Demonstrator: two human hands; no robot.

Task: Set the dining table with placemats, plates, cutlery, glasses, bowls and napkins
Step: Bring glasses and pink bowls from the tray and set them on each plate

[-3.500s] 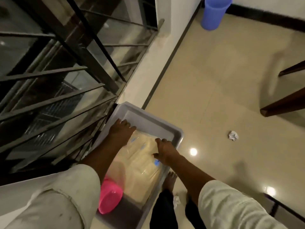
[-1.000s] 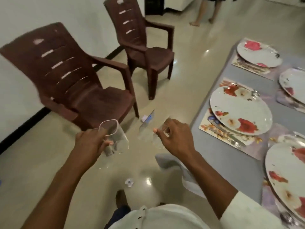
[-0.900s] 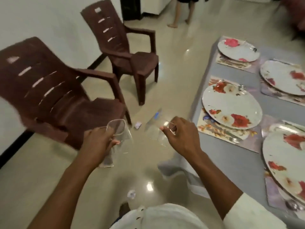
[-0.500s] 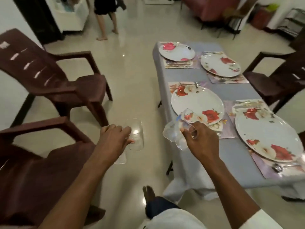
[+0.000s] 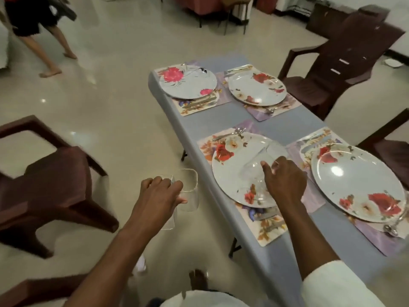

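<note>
glossy cream floor tiles surround a grey-clothed counter (image 5: 276, 120) with four round floral plates on rectangular placemats. left grip (image 5: 161, 196) curls round clear square-rimmed glasses (image 5: 188, 191) at 8 o'clock; right grip (image 5: 284, 178) pinches transparent glasses (image 5: 254, 169) over the near-left plate (image 5: 230, 173).

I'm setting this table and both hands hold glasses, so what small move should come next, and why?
Probably lower the right hand and stand its clear glass tumblers on the bare grey tablecloth beyond the near-left floral plate. They hang tilted over that plate, no place setting has a glass yet, and the left hand holds more off the table.
</note>
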